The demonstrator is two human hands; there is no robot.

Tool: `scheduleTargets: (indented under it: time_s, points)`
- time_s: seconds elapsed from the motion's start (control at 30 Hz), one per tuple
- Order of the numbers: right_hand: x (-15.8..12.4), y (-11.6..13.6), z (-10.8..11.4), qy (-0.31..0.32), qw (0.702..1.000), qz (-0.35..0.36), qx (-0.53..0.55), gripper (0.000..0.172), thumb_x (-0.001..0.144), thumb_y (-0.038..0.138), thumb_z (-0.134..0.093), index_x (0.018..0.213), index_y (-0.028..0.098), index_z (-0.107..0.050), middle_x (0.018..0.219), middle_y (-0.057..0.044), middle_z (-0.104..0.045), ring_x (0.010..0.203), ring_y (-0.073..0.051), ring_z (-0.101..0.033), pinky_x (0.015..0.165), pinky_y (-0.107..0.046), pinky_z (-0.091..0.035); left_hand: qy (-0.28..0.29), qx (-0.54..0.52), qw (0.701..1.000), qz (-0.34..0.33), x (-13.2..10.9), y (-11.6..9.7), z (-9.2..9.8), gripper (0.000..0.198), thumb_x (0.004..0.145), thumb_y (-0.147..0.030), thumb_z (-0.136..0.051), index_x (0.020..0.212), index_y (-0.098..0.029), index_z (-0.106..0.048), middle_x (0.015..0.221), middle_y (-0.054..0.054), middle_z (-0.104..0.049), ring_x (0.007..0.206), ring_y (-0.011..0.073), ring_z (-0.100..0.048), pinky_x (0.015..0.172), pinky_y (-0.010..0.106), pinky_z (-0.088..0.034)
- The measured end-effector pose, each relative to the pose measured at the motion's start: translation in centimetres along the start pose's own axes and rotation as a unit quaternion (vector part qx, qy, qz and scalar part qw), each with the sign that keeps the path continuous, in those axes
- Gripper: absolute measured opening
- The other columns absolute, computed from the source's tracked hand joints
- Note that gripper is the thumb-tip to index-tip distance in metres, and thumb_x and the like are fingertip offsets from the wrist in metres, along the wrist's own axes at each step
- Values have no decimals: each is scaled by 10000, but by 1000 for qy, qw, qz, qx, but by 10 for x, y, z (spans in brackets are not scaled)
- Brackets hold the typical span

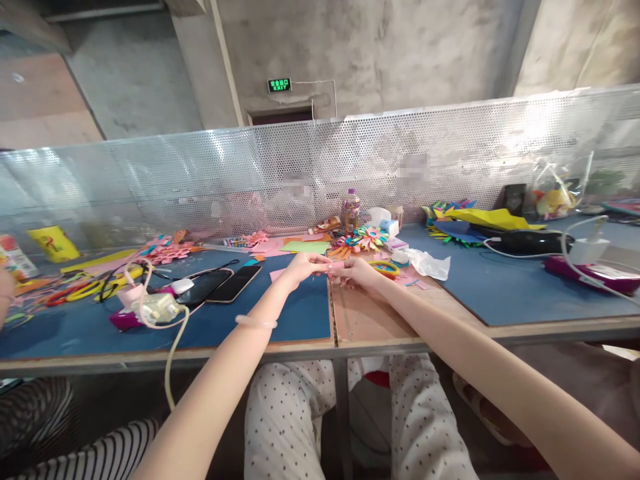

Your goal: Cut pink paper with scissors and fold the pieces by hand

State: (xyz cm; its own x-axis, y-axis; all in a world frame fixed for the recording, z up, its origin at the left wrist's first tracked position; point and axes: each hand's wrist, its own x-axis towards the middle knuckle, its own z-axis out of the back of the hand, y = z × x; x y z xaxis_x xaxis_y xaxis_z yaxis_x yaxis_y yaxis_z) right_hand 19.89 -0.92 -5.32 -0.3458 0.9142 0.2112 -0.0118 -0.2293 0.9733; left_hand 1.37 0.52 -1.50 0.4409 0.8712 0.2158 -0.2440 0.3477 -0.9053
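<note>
Between my two hands, above the front part of the table, is a small piece of pink paper [337, 265]. My left hand [306, 265] pinches its left end, and a pale bangle circles that wrist. On the other end, the fingers of my right hand [356, 272] are closed. Just past my right hand lie yellow-handled scissors [384, 269]. Colourful paper flowers [370, 238] sit behind the hands, beside a green sheet of paper [306, 247] and some pink sheets.
A black phone [234, 284] and a power strip with cables [155, 307] lie to the left. A bottle with a purple cap [351, 212] stands near the perforated metal screen [200, 187]. Crumpled white tissue [429, 263] is at right. Another person's striped clothing shows lower left.
</note>
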Motion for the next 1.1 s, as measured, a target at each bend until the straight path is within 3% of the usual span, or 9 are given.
scheduleTargets:
  time_s: [0.17,0.4,0.57,0.83,1.1]
  points:
    - [0,2,0,-29,998,18,-52,312,605,411,-729,698,116,-696,546,-21,-627,382,-40,-432,334,-152,-306,1,-5,1000,-17,0,-2,-2,292,603,-310,-722,848,-152,-704,827,69,-690,727,156,-594,663,261,-419]
    - [0,0,-3,-1,1000,10,10,388,618,443,-710,853,134,-692,796,-78,-690,448,-66,-511,325,-161,-320,-14,-28,999,-18,0,-2,-3,270,586,-277,-724,825,-151,-706,846,66,-691,788,174,-599,721,280,-422]
    - [1,0,-4,1,1000,14,-1,361,608,436,-715,762,110,-688,731,-83,-688,426,-58,-478,323,-162,-296,-8,-34,999,-18,0,-2,-5,269,577,-271,-727,817,-151,-708,877,70,-690,801,176,-595,731,287,-423]
    - [-2,2,-6,-10,1000,0,13,349,613,437,-709,744,117,-662,490,5,-582,343,-29,-378,304,-152,-230,-23,-33,999,-4,-1,-5,-9,273,567,-271,-732,815,-159,-710,878,66,-686,777,167,-594,715,284,-428]
    - [-4,5,-8,-5,999,6,31,374,593,425,-724,818,128,-694,618,-41,-659,373,-33,-416,315,-155,-248,-23,-12,999,-31,-3,-10,-12,248,595,-269,-704,814,-152,-704,901,63,-675,810,168,-585,731,282,-428]
